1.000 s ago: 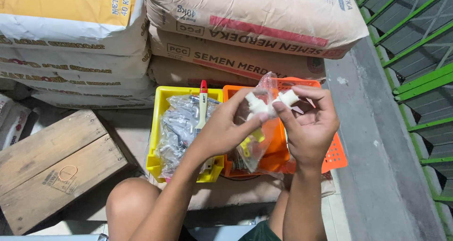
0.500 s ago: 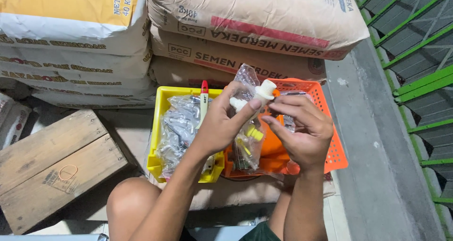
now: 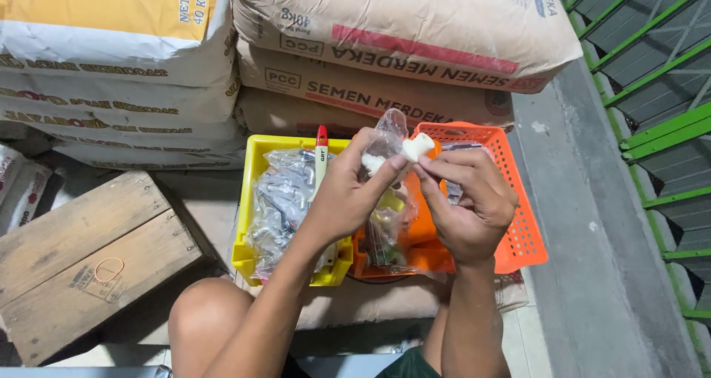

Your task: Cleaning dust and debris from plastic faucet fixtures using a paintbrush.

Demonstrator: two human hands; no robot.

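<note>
From my remote seat I see both hands raised over 2 plastic bins. My left hand [image 3: 348, 193] pinches a small white plastic fitting [image 3: 372, 163] together with the mouth of a clear plastic bag [image 3: 389, 200], which hangs down between the hands and holds more small parts, some yellowish. My right hand [image 3: 470, 200] is closed narrow, its fingertips gripping a second white fitting [image 3: 417, 146] at the bag's opening, just beside the first one. Whether the 2 white pieces touch, I cannot tell.

As for progress, I judge the handling to be midway: the 2 fittings are out at the bag's mouth, while most of the bag's contents sit inside it. The yellow bin [image 3: 255, 200] on the left is full of clear bags of greyish parts, with a red-tipped tool [image 3: 321, 152] standing in it. The orange bin [image 3: 518, 222] on the right, a perforated basket touching the yellow one, shows little beyond the bag hanging before it.

Both bins rest on a low sack-like surface in front of stacked cement sacks [image 3: 400, 59]. A worn wooden crate [image 3: 81, 259] with a rubber band [image 3: 109, 269] on it lies to the left. On the right runs a grey concrete ledge [image 3: 585, 222] and a green metal grille [image 3: 659, 126].
</note>
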